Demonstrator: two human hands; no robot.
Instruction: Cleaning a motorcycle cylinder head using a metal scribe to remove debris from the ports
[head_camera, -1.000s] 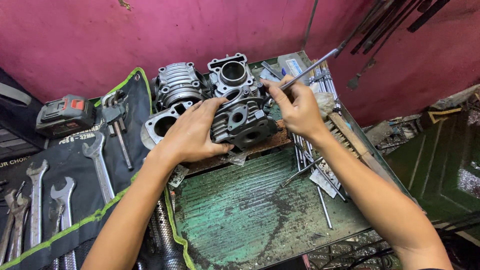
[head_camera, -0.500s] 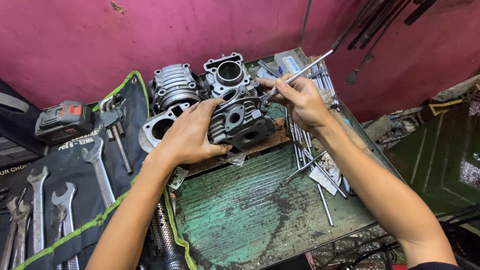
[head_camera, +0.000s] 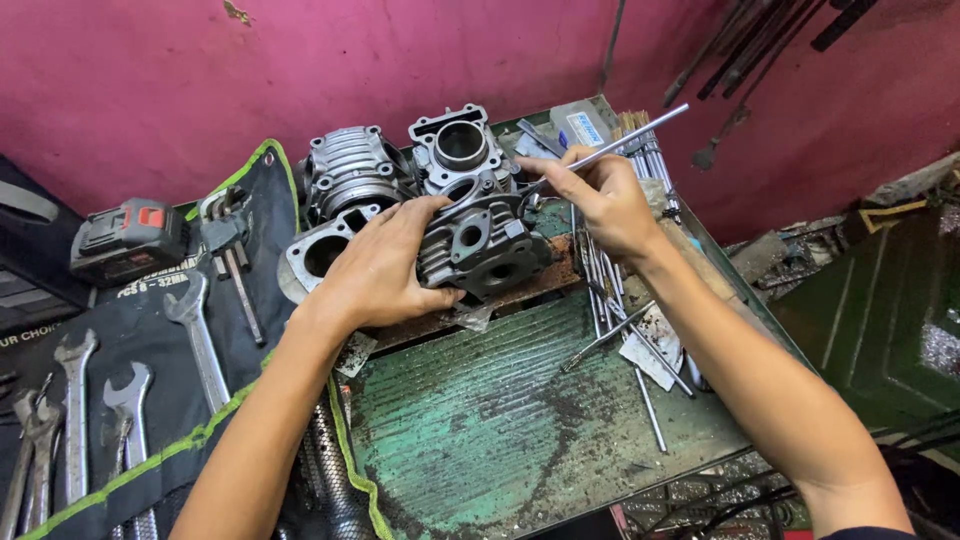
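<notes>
While my left hand (head_camera: 385, 265) clamps the finned cylinder head (head_camera: 480, 245) at the bench's (head_camera: 520, 420) far edge, my right hand (head_camera: 600, 200) pinches a thin steel rod (head_camera: 625, 140), long axis slanting far-right, near tip just right of the head.

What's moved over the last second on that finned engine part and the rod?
Little has changed. The right hand has shifted slightly along the thin metal rod, whose lower tip stays at the top of the finned cylinder head. The left hand keeps its grip on the head's left side, steadying it on the green bench. The other engine cylinders and the spanners on the tool roll lie as before.
</notes>
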